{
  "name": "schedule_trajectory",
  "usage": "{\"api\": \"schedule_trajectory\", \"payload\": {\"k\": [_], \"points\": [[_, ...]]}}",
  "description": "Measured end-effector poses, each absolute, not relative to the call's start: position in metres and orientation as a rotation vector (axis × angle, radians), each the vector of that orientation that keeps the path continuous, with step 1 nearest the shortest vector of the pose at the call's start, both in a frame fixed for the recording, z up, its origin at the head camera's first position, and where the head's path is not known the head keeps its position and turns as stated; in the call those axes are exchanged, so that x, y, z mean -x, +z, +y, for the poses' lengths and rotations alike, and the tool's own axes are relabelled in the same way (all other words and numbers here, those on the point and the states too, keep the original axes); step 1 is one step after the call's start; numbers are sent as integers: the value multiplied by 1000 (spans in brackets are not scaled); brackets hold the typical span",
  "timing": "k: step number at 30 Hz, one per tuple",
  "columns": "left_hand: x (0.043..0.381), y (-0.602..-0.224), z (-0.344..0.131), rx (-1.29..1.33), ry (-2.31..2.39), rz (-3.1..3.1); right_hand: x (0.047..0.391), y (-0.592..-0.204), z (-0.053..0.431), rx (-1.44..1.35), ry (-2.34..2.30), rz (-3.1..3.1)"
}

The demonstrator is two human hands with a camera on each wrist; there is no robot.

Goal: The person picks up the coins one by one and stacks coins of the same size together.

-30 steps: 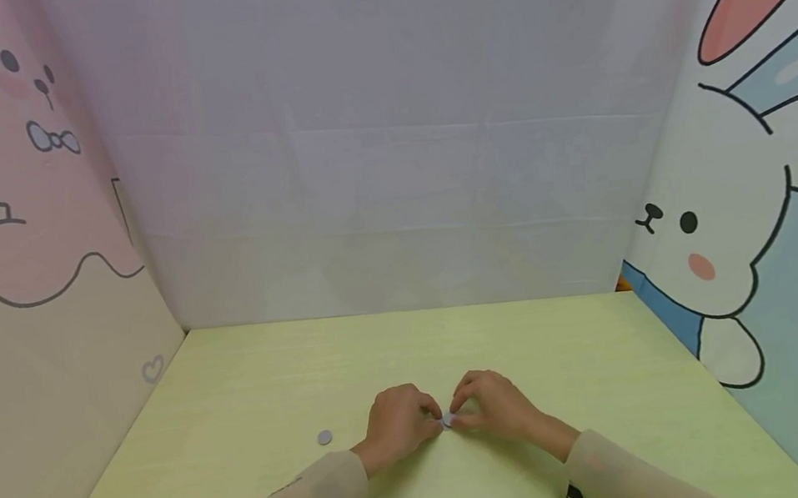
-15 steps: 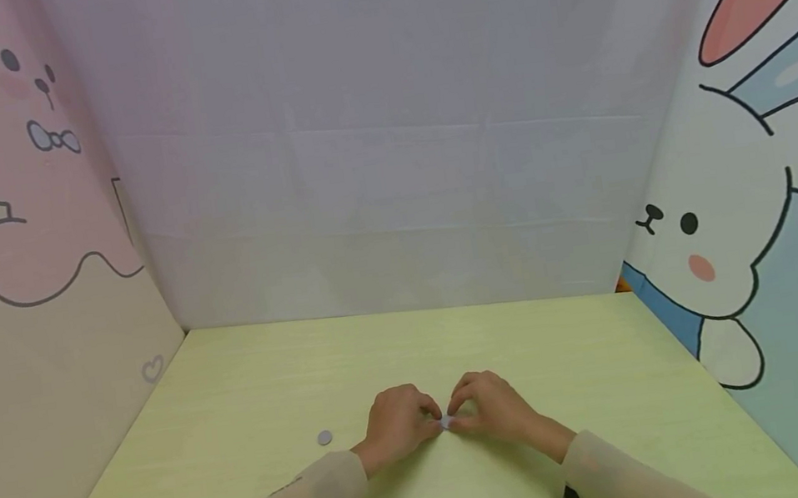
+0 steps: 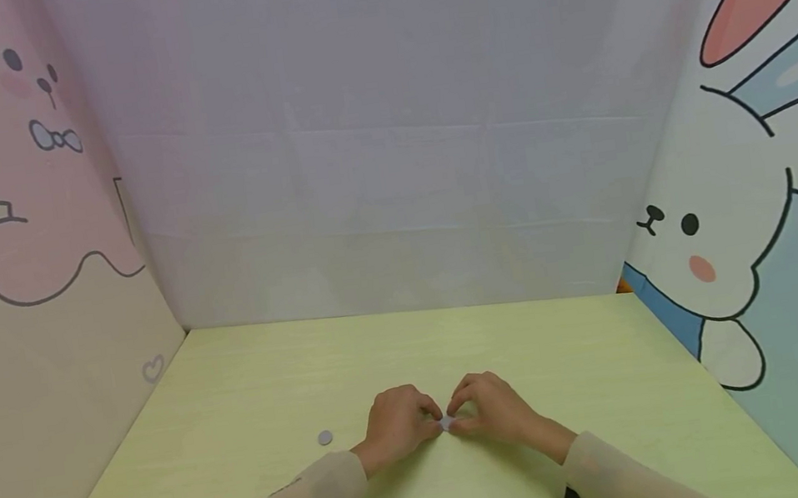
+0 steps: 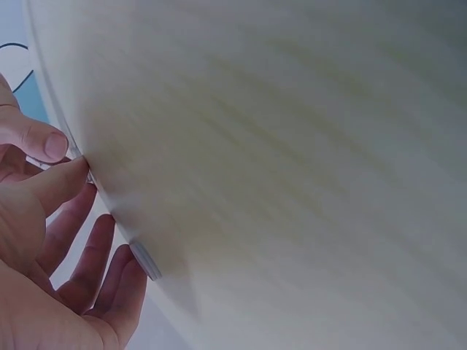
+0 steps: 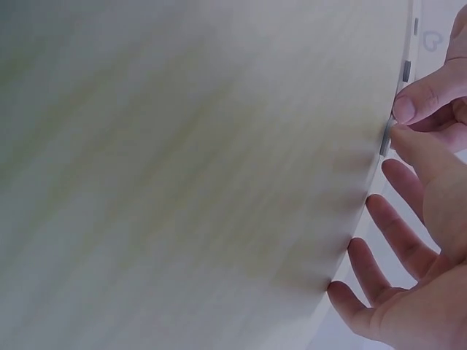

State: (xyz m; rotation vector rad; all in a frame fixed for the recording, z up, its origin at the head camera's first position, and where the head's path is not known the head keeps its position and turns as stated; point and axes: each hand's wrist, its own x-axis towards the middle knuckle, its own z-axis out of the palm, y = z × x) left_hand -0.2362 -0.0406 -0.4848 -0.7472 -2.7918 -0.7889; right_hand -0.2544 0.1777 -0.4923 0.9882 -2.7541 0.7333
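Note:
Near the front middle of the table, both hands meet at a small grey disc [image 3: 446, 423]. My left hand [image 3: 400, 419] pinches its left side between thumb and index finger. From the other side my right hand [image 3: 494, 409] holds it with thumb and index fingertip. The right wrist view shows this disc [image 5: 385, 138] edge-on at the fingertips, with the other fingers spread against the tabletop. By the left little finger lies a thin grey piece with a layered edge [image 4: 144, 260], hidden behind the left hand in the head view.
Another flat grey disc [image 3: 325, 438] lies on the pale yellow table [image 3: 273, 383], left of the left hand. A plain white back panel [image 3: 387, 158] and side panels with cartoon animals enclose the table. Both forearms come in from the front edge.
Over the last second my right hand has shifted slightly left, and the grey disc between the hands has moved a little left with it. The left hand and the other disc stay put.

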Motion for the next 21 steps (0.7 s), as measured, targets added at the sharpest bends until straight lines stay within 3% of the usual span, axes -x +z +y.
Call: {"api": "schedule_trajectory", "payload": {"k": [21], "points": [[242, -493, -41, 752, -800, -2763, 253, -490, 178, -1016, 741, -2739]]}}
